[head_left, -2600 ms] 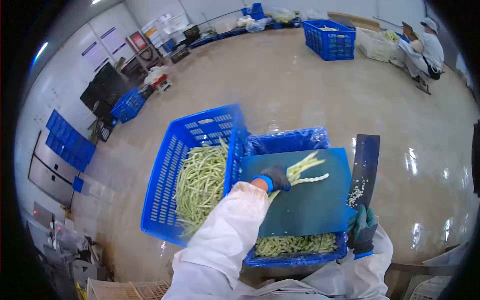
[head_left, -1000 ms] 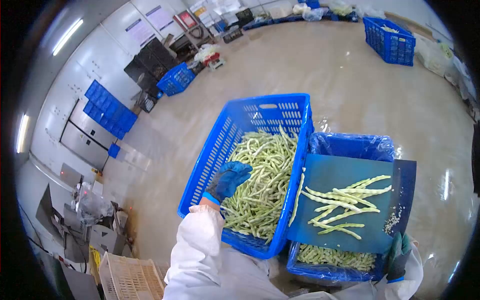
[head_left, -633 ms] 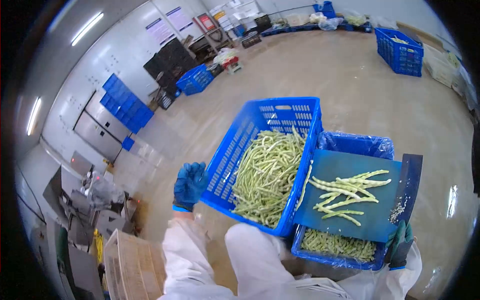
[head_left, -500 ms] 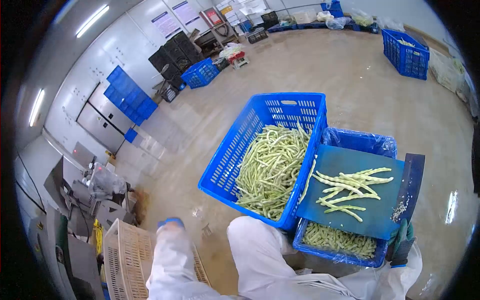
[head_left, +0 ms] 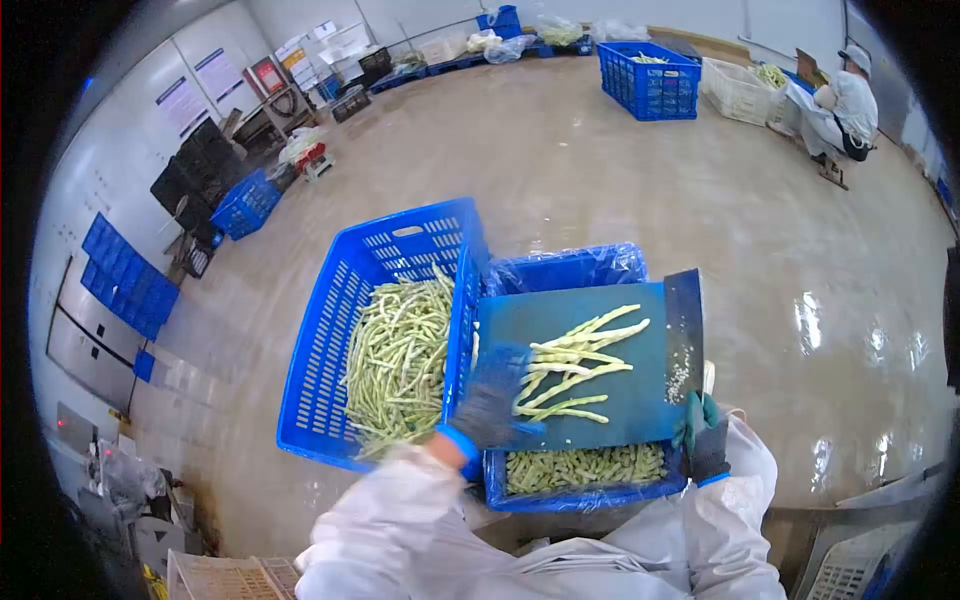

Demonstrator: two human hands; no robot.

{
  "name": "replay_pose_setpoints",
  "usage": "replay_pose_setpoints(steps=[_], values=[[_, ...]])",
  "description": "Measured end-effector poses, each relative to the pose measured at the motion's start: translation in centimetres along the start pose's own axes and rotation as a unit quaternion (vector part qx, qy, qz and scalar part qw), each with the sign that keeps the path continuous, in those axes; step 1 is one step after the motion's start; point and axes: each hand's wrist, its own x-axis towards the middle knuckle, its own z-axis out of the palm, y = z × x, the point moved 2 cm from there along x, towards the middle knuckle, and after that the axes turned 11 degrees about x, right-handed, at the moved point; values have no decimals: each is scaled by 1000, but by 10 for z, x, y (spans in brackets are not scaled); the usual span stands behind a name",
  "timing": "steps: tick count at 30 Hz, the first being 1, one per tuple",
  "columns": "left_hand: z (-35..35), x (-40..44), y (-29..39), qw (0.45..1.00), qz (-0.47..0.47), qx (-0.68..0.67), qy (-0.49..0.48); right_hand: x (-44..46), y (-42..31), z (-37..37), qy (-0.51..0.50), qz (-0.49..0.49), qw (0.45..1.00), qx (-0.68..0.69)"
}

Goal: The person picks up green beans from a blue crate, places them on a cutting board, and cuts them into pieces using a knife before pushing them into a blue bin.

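My left hand [head_left: 492, 400], in a dark glove with a blue wrist band, is blurred over the left ends of several long green beans [head_left: 585, 365]. I cannot tell whether it grips them. The beans lie on a teal cutting board [head_left: 640, 420] set across a plastic-lined blue bin [head_left: 580, 498]. Cut bean pieces [head_left: 590, 465] fill the bin's near part. By the board's near right corner, my gloved right hand [head_left: 705, 438] is closed around something mostly hidden; a narrow pale piece [head_left: 709, 378] rises above it. Small bits lie on the dark strip [head_left: 685, 310] along the board's right edge.
Left of the board stands a large blue crate [head_left: 310, 400] with a heap of long beans [head_left: 400, 350]. A cream crate [head_left: 225, 578] is at lower left. Across the wet floor, a person [head_left: 850, 105] sits near a blue crate [head_left: 650, 90] and a white crate [head_left: 735, 90].
My view has turned right, bringing the seated person into sight. My left hand has come in from out of view onto the beans. My right hand stays by the board's near right corner.
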Motion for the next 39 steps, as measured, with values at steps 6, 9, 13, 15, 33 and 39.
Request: replay_pose_setpoints(steps=[6, 9, 13, 15, 33, 39], values=[[65, 39, -7, 918, -359, -5, -171, 13, 3, -21, 2, -22, 1000, 15], [78, 27, -46, 890, -385, -8, -246, 18, 3, -27, -5, 13, 999, 48], [115, 14, -62, 871, -429, 105, -216, 14, -3, -25, -14, -10, 999, 31], [105, 18, -61, 840, -504, -2, -201, 13, -6, -25, -16, 2, 999, 38], [109, 124, -46, 968, -193, -58, -146, 81, 2, -24, -46, -89, 911, -399], [121, 123, -63, 954, -157, -203, -154, 106, 3, 19, -66, -137, 800, -581]])
